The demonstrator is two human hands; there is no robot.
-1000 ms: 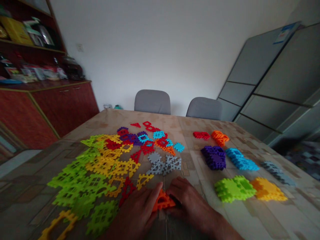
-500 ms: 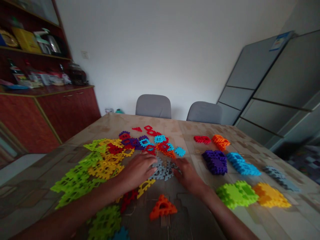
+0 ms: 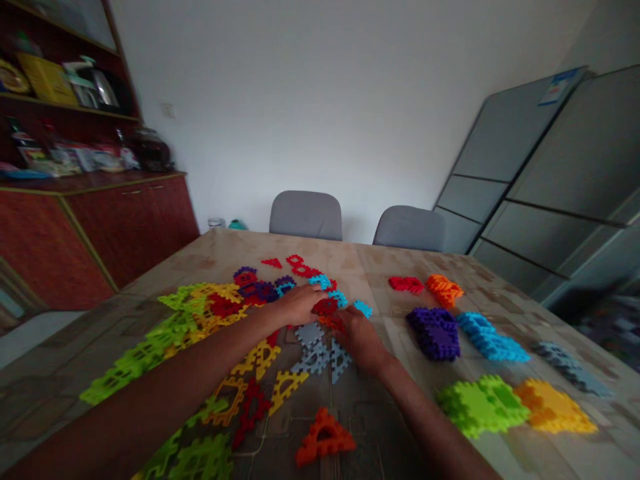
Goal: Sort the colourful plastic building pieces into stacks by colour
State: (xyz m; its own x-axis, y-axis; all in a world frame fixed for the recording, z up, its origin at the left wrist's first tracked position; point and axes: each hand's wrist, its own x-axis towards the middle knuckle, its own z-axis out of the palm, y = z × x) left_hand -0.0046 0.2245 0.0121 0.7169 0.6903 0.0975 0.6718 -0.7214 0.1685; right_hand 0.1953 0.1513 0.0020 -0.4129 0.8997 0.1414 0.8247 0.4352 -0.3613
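Note:
My left hand [image 3: 297,305] and my right hand [image 3: 357,340] reach into a loose spread of plastic waffle blocks. The left fingers rest near a red piece [image 3: 325,307] and cyan pieces [image 3: 320,282]. My right hand covers the edge of an orange piece [image 3: 331,323], just above grey pieces [image 3: 314,357]. An orange triangular stack [image 3: 325,437] lies apart near me. Sorted stacks lie to the right: purple [image 3: 434,333], blue [image 3: 493,343], green [image 3: 480,405], yellow [image 3: 555,407]. Both palms hide what is under them.
The blocks lie on a table with a patterned cover [image 3: 240,250]. Past its far edge stand two grey chairs [image 3: 305,215]. A red-brown cabinet with shelves [image 3: 100,233] is at the left, and tall grey panels [image 3: 545,167] lean at the right.
Both hands have moved forward, off the grey pieces and in among the red, orange and cyan ones. The grey pieces now lie more spread out toward me.

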